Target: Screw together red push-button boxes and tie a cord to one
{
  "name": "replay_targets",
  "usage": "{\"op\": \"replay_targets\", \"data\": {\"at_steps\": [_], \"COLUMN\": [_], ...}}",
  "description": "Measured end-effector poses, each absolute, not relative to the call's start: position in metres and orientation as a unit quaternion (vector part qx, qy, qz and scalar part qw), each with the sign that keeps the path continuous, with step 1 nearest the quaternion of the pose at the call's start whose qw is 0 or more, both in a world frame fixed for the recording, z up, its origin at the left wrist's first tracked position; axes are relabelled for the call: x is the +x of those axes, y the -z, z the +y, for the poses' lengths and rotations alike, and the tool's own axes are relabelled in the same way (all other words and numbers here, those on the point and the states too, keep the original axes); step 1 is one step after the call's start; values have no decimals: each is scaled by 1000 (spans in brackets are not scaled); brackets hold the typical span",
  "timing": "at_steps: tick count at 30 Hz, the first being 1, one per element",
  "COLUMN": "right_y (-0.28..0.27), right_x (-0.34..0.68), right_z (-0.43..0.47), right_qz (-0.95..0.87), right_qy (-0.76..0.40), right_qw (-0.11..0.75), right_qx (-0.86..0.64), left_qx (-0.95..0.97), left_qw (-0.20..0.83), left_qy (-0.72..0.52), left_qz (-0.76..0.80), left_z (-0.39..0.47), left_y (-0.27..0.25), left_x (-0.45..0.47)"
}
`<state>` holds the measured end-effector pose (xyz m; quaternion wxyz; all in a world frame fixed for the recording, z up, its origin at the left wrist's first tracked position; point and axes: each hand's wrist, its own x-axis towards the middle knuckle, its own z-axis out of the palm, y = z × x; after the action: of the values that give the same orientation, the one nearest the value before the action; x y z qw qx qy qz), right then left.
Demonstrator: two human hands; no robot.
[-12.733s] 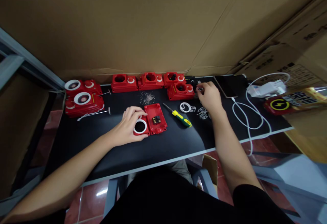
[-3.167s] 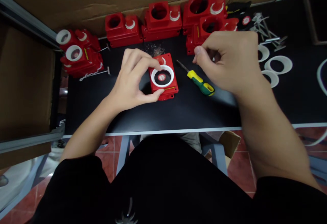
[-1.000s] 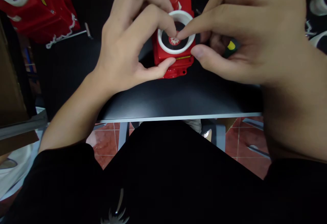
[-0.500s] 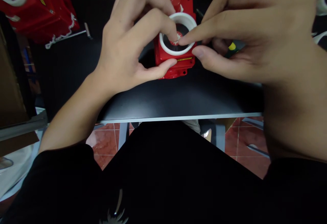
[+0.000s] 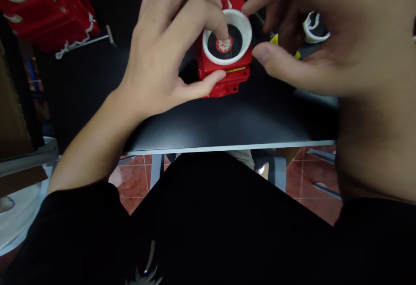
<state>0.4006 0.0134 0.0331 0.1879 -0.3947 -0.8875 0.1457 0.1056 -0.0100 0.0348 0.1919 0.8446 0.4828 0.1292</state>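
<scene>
A red housing (image 5: 238, 75) with a white ridged ring (image 5: 208, 53) on top stands on the black table in the upper middle. Inside the ring is a black disc bearing a round red label (image 5: 224, 46) with a pale starburst. My left hand (image 5: 175, 38) curls round the housing's left side, its index fingertip on the disc at the label and its thumb along the lower edge. My right hand (image 5: 302, 29), partly blurred, hovers just right of the ring, thumb and index finger apart with nothing between them. Behind its fingers shows a yellow-marked handle (image 5: 275, 39), mostly hidden.
At the upper left sits another red housing (image 5: 48, 21) with a white ring and metal rods. A white ring-shaped part (image 5: 313, 31) lies beyond my right hand. The black table (image 5: 201, 124) ends at a pale front edge, above my lap.
My right index finger has lifted off the label and moved up and right, past the ring's rim. The starburst is more exposed. My left hand stays in much the same place.
</scene>
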Motion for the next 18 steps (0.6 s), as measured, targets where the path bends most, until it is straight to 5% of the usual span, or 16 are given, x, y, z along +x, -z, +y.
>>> {"op": "replay_targets", "data": {"at_steps": [11,18], "right_y": [-37,-28], "right_x": [410,431], "right_z": [12,17], "right_qz": [-883,-843], "right_qy": [-158,-208], "right_qw": [179,181], "right_qx": [-404,-462], "left_qx": [841,878], "left_qw": [198,94], "left_qy": [-118,-150], "left_qz": [490,444], "left_z": [-8,-11], "left_y": [-33,-33], "left_x": [104,99]}}
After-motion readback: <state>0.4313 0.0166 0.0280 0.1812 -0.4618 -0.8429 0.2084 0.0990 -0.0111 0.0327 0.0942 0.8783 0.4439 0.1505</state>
